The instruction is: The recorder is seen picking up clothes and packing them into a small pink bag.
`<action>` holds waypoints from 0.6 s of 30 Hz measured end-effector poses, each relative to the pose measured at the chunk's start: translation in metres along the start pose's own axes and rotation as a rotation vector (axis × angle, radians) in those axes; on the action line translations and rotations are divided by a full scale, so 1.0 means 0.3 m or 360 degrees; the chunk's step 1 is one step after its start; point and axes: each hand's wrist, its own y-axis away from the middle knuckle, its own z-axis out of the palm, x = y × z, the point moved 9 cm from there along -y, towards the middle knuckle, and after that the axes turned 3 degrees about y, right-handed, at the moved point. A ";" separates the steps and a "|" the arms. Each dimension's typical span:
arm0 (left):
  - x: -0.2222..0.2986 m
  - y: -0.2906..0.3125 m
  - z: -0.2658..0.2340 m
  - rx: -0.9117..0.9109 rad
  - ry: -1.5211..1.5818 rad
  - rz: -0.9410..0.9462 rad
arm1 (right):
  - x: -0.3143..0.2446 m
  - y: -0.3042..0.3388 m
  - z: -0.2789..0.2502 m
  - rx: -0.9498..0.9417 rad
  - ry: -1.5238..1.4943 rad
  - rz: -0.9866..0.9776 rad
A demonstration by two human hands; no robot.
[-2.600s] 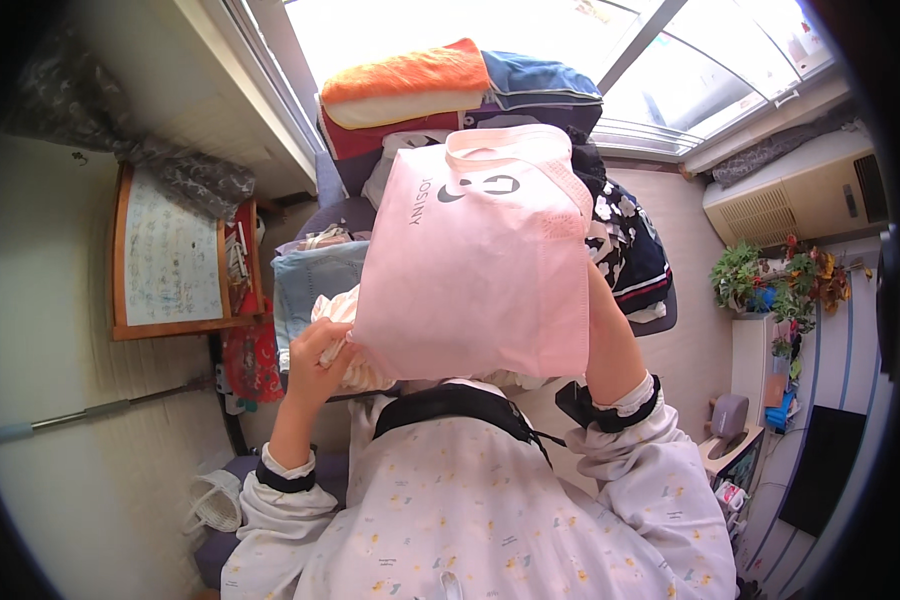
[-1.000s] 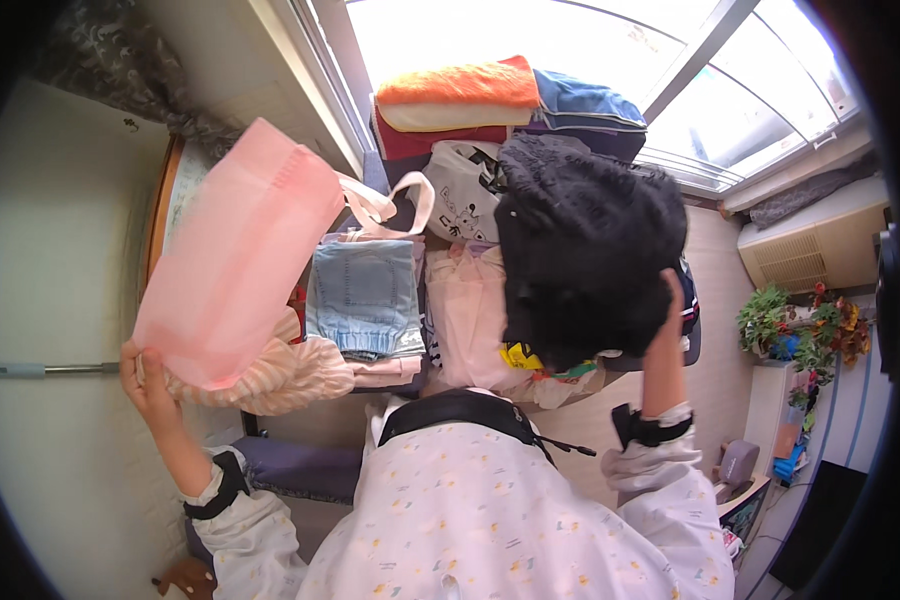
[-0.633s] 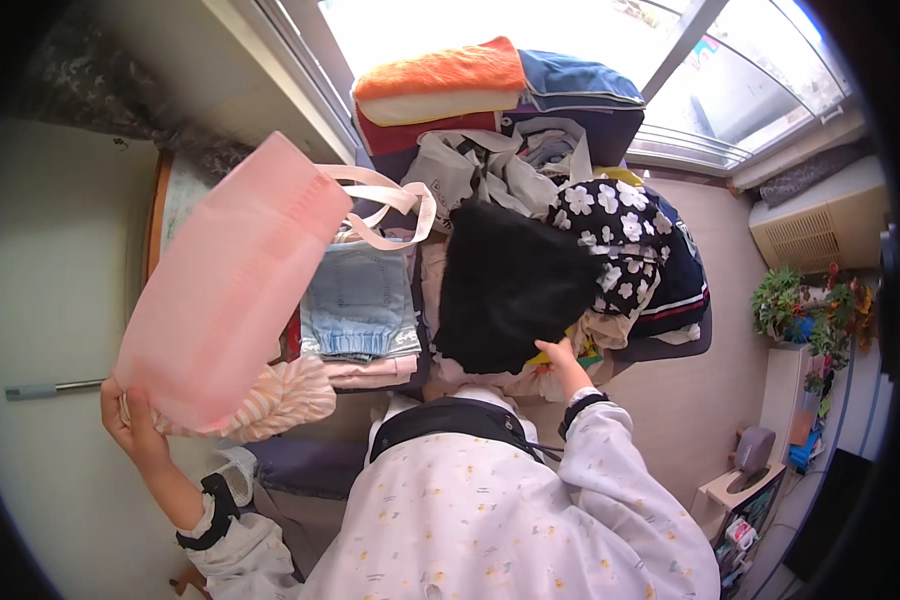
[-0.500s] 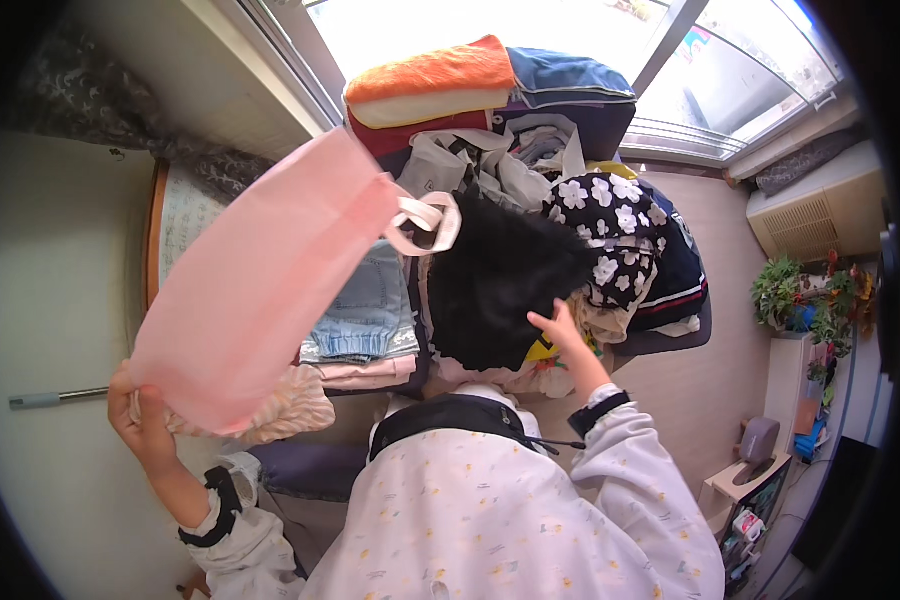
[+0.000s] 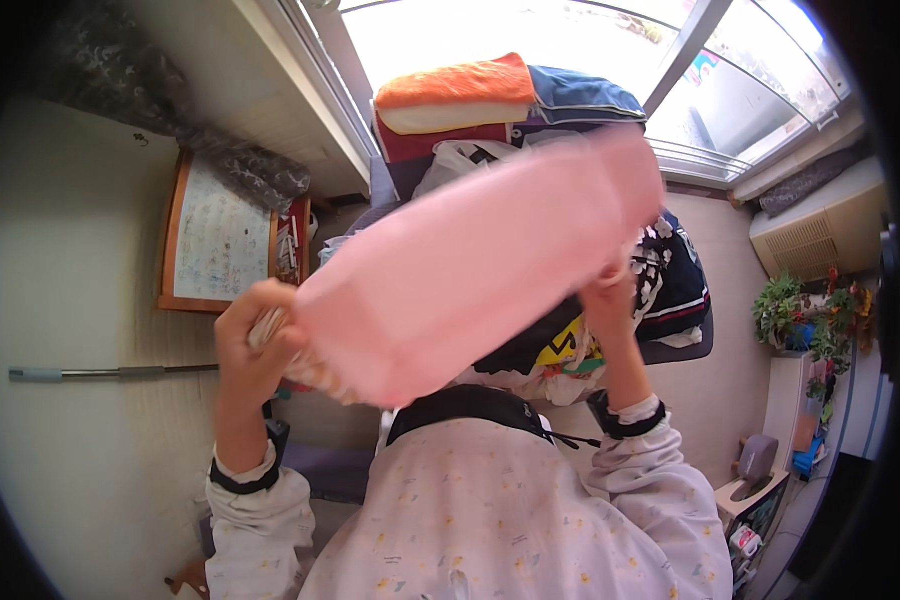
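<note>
A pink cloth bag point(image 5: 460, 265), smeared by motion, stretches slantwise between my hands above the piled clothes. My left hand point(image 5: 260, 335) is closed on its lower left end, with cream striped, gathered fabric point(image 5: 315, 372) bunched beside the fingers. At the upper right end, my right hand point(image 5: 608, 295) is closed at the bag's edge, its fingertips partly blurred. Below the bag lie a black garment point(image 5: 515, 345) and a bright yellow printed piece point(image 5: 560, 343). Much of the pile is hidden behind the bag.
Folded orange point(image 5: 455, 90) and blue point(image 5: 585, 95) textiles lie stacked by the window. A dark garment with striped trim point(image 5: 680, 285) rests at the right. A whiteboard point(image 5: 220, 235) and a metal pole point(image 5: 120, 373) are on the left; plants point(image 5: 785, 310) stand at the right.
The bag has swung down and right, across the pile. My left hand has moved right and up with it. My right hand has left the black garment and closed on the bag's other end.
</note>
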 end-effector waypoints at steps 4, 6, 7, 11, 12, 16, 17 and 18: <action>-0.033 -0.105 0.105 0.0101 0.0225 -0.0158 | -0.049 0.020 -0.382 0.0781 0.0042 -0.0083; -0.039 -0.169 0.208 0.0008 0.0330 -0.0121 | -0.125 0.068 -0.554 0.0922 0.0337 -0.0307; -0.022 -0.199 0.268 -0.0034 0.0358 -0.0064 | -0.187 0.093 -0.592 0.1021 0.0436 -0.0369; 0.070 -0.292 0.566 -0.0344 0.1123 -0.0139 | -0.288 0.232 -0.758 0.1075 0.0755 -0.0395; 0.107 -0.325 0.634 -0.0405 0.1176 -0.0041 | -0.337 0.264 -0.768 0.1130 0.0880 -0.0381; 0.272 -0.462 0.827 -0.0511 0.1084 0.0192 | -0.333 0.453 -0.947 0.1276 0.1262 -0.0006; 0.304 -0.502 0.868 -0.0488 0.1052 0.0301 | -0.321 0.490 -0.977 0.1299 0.1231 0.0019; 0.313 -0.540 0.934 -0.0538 0.1080 0.0307 | -0.329 0.537 -1.001 0.1344 0.1259 0.0040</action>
